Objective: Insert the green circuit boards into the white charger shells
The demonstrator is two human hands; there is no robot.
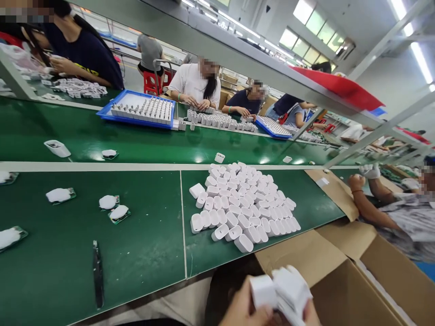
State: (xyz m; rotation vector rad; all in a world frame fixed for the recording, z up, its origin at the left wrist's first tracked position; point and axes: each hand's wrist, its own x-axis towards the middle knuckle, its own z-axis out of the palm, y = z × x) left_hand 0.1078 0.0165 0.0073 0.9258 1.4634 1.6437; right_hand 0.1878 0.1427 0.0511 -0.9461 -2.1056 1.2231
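Note:
Low in the view, over an open cardboard box, my left hand [243,305] has its thumb and fingers closed on a white plastic casing [262,289]. Close by on the right, my right hand [311,313] grips more white casings [291,290], bunched together and blurred, so their number is unclear. The two hands' casings nearly touch or touch; I cannot tell which. On the green table beyond, a large group of white casings [243,199] stands packed together, some showing a small slot in the end.
Below right is the open cardboard box [340,290]. Black tweezers [98,276] lie on the table's left half, near circuit boards with white filler [59,195]. Behind runs a green belt [142,147] with a blue tray [136,124] past it. Co-workers sit opposite and at right.

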